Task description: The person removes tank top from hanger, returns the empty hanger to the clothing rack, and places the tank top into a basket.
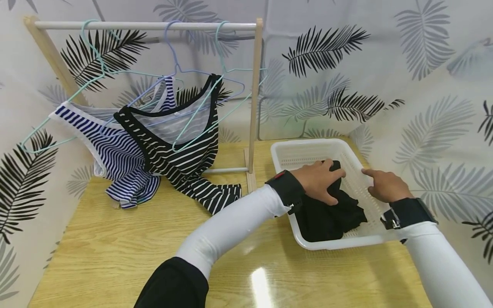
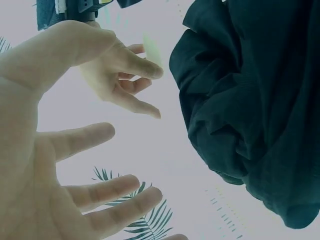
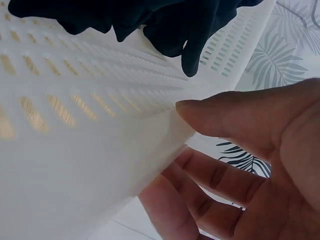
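A white plastic basket (image 1: 356,244) with slotted walls stands at the right of the table, a crumpled black cloth (image 1: 327,220) inside it. My left hand (image 1: 319,181) is over the basket beside the cloth, its fingers spread. The left wrist view shows that hand (image 2: 65,170) with a gap between its fingers and the dark cloth (image 2: 250,100). On the basket's right rim is my right hand (image 1: 389,186). Close up in the right wrist view, the thumb of the right hand (image 3: 235,150) lies inside the basket wall (image 3: 100,175) and its fingers are outside, pinching the rim.
Left of the basket stands a rack (image 1: 146,26) with wooden posts and a white bar. From it hang a blue-striped top (image 1: 119,145), a black-and-white striped top (image 1: 185,158) and an unloaded mint hanger (image 1: 225,69). Leaf-patterned fabric (image 1: 423,107) backs the wooden table (image 1: 127,256).
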Action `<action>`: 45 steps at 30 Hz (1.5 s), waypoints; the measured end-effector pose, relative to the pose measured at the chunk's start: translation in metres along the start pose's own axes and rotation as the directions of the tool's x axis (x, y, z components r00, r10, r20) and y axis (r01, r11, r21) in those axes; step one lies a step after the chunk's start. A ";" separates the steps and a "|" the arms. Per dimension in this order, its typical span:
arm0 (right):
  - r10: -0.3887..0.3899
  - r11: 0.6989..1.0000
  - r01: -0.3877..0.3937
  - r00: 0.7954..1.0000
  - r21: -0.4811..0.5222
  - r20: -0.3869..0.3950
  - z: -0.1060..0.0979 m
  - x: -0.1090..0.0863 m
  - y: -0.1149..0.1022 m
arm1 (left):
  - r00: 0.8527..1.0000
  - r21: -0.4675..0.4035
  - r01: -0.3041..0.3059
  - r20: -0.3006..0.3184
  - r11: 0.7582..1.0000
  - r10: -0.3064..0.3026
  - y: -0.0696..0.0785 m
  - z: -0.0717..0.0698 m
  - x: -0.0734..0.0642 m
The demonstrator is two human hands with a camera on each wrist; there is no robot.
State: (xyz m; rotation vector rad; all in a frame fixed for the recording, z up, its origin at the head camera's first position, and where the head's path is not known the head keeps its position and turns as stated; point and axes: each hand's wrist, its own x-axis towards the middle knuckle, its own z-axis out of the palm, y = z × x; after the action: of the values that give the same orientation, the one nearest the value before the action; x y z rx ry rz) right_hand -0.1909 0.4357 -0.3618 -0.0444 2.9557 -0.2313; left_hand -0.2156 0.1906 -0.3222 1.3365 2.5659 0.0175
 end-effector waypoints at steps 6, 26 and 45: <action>0.015 1.000 -0.015 1.000 -0.006 0.007 0.002 0.002 -0.007 | 1.000 0.015 -0.003 -0.014 1.000 0.004 -0.003 -0.002 -0.007; 0.063 0.998 -0.064 0.998 0.029 0.030 0.007 -0.003 -0.002 | 0.988 0.067 -0.043 -0.148 0.997 0.053 -0.037 -0.007 -0.074; -0.007 1.000 0.006 0.999 -0.022 -0.041 0.004 0.008 -0.028 | 0.959 0.082 0.151 -0.253 0.985 -0.126 -0.090 -0.008 -0.167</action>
State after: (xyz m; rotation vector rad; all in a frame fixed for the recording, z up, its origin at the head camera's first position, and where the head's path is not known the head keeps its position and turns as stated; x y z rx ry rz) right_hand -0.1979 0.4070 -0.3631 -0.0523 2.9996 -0.2025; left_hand -0.1984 0.0039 -0.2897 1.2540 2.9009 0.0317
